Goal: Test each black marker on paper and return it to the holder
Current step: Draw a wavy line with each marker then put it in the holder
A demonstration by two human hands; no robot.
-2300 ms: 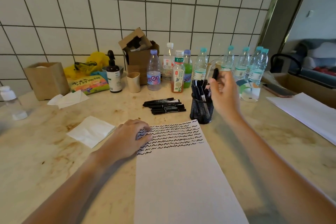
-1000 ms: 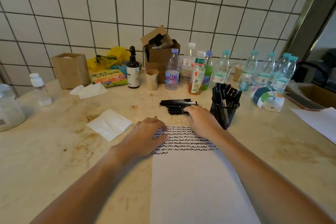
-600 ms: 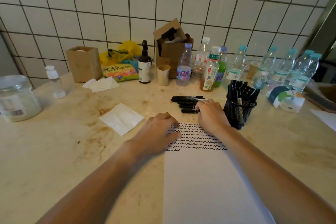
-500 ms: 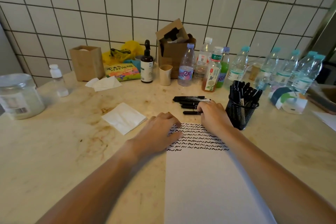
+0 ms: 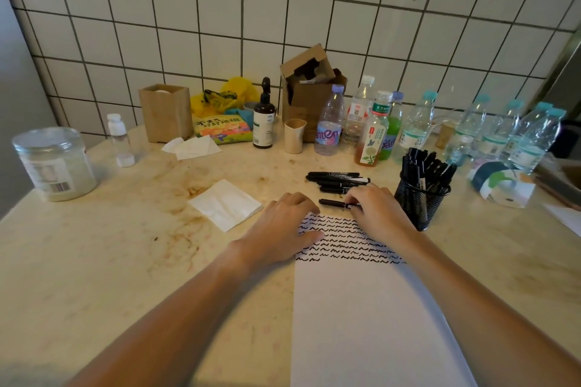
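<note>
Black squiggles filled the paper's (image 5: 371,308) top rows; holder (image 5: 419,201) mid-right nearly full (four markers (image 5: 334,181) waiting). Right hand (image 5: 375,212) pinched a marker (image 5: 333,203); left hand (image 5: 283,229) lay flat.

Five black plastic markers (image 5: 334,203) lay loose on the counter; two white paper napkins (image 5: 225,204); one black mesh holder (image 5: 420,201).

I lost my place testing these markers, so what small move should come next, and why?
Probably lift the marker that the right hand is pinching off the counter and uncap it. It lies apart from the untested pile, and the left hand rests on the paper.
</note>
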